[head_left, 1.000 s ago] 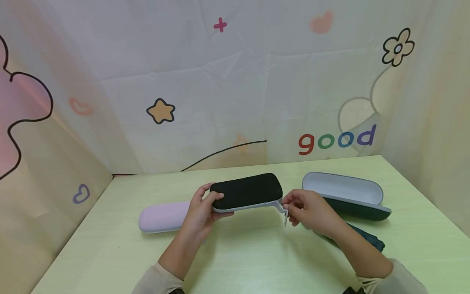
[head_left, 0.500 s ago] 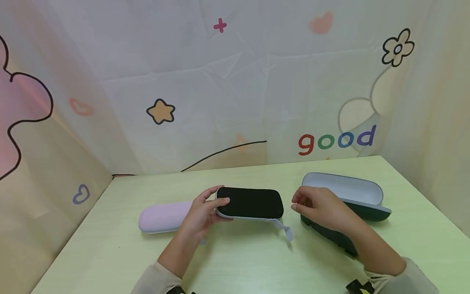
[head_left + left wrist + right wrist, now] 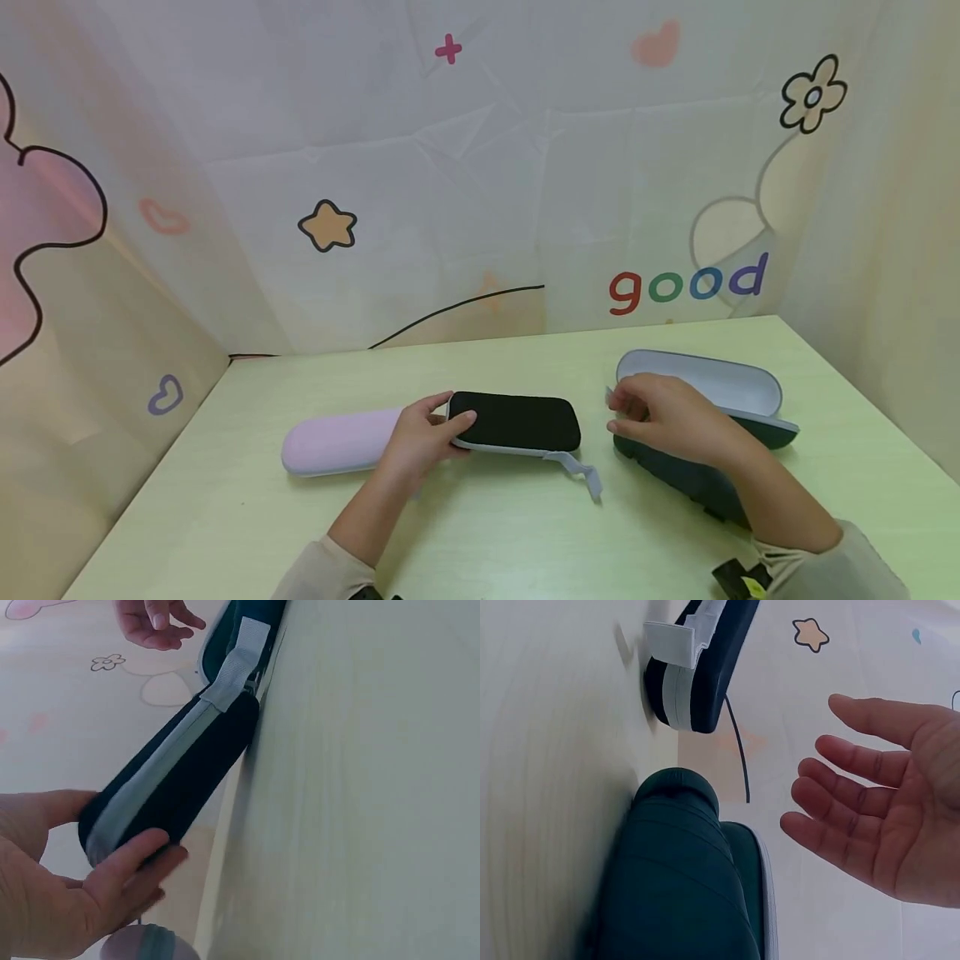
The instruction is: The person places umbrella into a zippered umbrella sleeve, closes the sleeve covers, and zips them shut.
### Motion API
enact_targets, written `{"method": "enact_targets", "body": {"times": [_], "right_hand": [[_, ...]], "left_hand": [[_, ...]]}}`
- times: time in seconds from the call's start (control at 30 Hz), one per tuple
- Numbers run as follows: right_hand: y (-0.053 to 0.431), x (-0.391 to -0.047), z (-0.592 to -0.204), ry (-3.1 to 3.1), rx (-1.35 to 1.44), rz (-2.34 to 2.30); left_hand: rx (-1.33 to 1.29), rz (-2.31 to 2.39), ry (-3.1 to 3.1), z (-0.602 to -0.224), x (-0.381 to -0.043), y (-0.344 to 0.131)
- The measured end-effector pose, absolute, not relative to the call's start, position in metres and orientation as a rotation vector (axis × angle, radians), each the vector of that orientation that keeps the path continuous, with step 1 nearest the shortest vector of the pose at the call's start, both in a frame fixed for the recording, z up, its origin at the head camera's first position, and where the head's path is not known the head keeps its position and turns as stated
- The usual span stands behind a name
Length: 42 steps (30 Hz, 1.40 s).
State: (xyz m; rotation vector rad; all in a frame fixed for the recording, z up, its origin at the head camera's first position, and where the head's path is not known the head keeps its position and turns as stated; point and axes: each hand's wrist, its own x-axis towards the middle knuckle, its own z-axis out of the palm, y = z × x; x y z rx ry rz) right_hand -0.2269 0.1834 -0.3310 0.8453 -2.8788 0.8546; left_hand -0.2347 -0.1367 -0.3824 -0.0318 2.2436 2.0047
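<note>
My left hand (image 3: 422,435) grips the left end of a flat black zip case (image 3: 517,422), thumb on top and fingers beneath. A pale grey zip band runs round its side, and a short grey strap (image 3: 579,473) hangs off the near right corner. In the left wrist view the case (image 3: 180,769) looks shut, its far end low by the table. My right hand (image 3: 671,417) hovers to the right of it, fingers loosely bent and holding nothing in the right wrist view. Below that hand lies a dark green pleated bundle, apparently a folded umbrella (image 3: 671,877), partly hidden by the forearm.
Behind my right hand stands an opened dark green case (image 3: 705,382) with a pale grey lining. A pink case (image 3: 337,446) lies at the left, partly behind my left hand. The light wooden table (image 3: 510,542) ends at a printed curtain.
My right hand has let go of the case's strap and drawn away to the right. The black case, still in my left hand, has come down and nearer, and the strap hangs free.
</note>
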Motion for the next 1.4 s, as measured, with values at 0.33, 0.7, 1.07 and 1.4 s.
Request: {"method": "enact_targets", "body": {"times": [0.33,0.7,1.07,1.4], "right_hand": [[0.185,-0.224,-0.329,-2.911,0.902,0.714],[0.191,-0.223,-0.331,-2.946,0.907,0.618],[0.199,-0.223,-0.333,-2.960,0.888,0.541],[0.214,-0.218,-0.344,-3.016,0.806,0.444]], "left_hand": [[0.179,1.276,2.831,-0.384,-0.233,-0.140],[0.393,0.602,3.160,-0.378,-0.224,-0.127],[0.485,0.405,3.306,-0.371,-0.222,-0.105],[0.864,0.565,3.253,-0.369,-0.231,-0.074]]}}
